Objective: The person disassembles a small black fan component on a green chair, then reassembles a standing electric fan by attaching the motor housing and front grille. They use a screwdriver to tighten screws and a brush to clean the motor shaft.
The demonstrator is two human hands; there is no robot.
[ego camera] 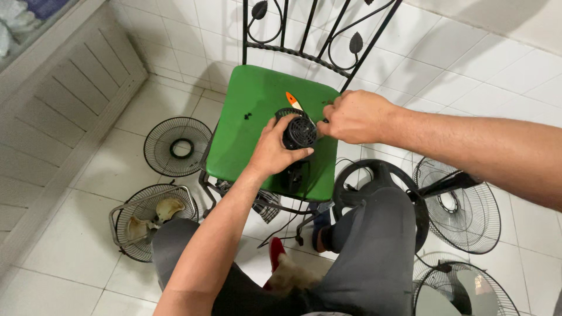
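A black fan motor housing (299, 133) stands on the green seat of a metal chair (252, 99). My left hand (274, 149) wraps around the motor from the left and holds it. My right hand (353, 116) is closed just right of the motor, fingers pinched at its edge; what it grips is hidden. An orange-and-white screwdriver handle (293, 100) lies on the seat just behind the motor. A few small dark screws (247, 115) rest on the seat to the left.
Round wire fan grilles lie on the white tiled floor: one at left (177, 146), one with rags inside (149, 219), others at right (462, 210) and lower right (462, 287). A black round fan base (380, 175) sits by my right knee. A grey panelled wall runs along the left.
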